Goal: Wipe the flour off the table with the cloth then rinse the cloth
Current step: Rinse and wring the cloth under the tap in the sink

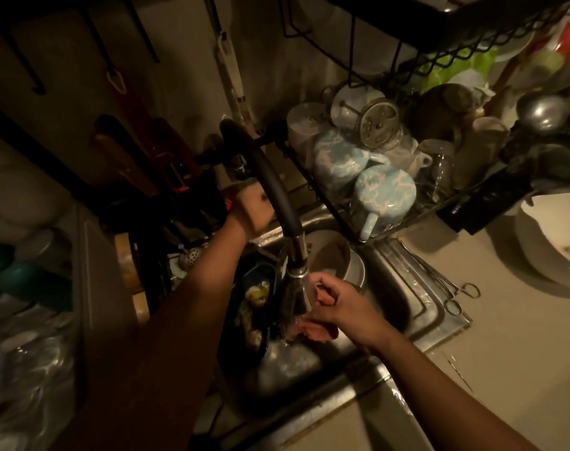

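Note:
My right hand (340, 307) grips a reddish-orange cloth (319, 332) over the steel sink (417, 307), right under the spray head of the dark curved faucet (277, 196). Water streams from the spray head onto the cloth. My left hand (251, 211) reaches back behind the faucet neck toward its base; its fingers are hidden by the neck. The scene is dim.
Dirty dishes fill the sink: a dark tray (254, 301) with food scraps, a pot lid (283, 362), a bowl (338, 258). A wire rack (391, 219) with mugs and glasses stands behind the sink. A white bowl (556, 239) and metal clamps (462, 297) lie on the right counter.

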